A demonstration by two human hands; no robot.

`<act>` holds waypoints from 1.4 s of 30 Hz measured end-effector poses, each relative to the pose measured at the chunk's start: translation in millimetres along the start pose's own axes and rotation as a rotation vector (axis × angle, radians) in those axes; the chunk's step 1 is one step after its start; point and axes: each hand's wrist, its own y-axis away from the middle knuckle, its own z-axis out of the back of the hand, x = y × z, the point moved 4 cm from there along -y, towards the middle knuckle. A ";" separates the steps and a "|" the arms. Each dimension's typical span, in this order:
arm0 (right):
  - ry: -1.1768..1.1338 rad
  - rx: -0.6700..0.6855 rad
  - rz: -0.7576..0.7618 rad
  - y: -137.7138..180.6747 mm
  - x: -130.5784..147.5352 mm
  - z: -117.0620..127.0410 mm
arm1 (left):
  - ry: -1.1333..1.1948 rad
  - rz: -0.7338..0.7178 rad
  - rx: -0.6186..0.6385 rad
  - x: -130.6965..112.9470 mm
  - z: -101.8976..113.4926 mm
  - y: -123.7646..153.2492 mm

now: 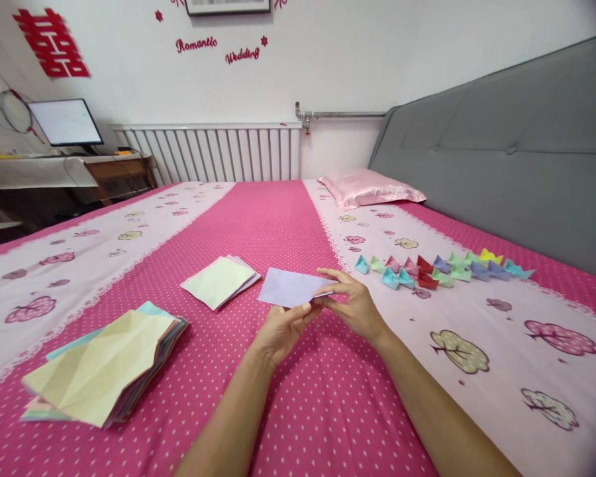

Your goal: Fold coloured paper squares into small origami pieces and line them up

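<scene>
A lavender sheet of folding paper (291, 286) is held up between both hands, just above the bed. My left hand (281, 331) pinches its lower edge, thumb on top. My right hand (352, 301) grips the right end, where a flap or edge looks bent up between thumb and fingers. Beyond the left hand lies a small stack of pale paper squares (218, 281), a light green one on top. Nearer on the left is a larger pile of creased papers (104, 361), topped by a yellow sheet.
Several small folded paper boats (427, 275) in many colours stand in rows at the right. The pink dotted bedspread (273, 218) lies under everything. A pink pillow (367, 189) rests by the grey headboard (501, 132). At the far left, a monitor (67, 122) stands on a desk.
</scene>
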 end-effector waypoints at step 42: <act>-0.274 -0.121 -0.300 -1.8 -16.4 15.5 | -0.023 -0.083 -0.238 3.0 14.4 -9.2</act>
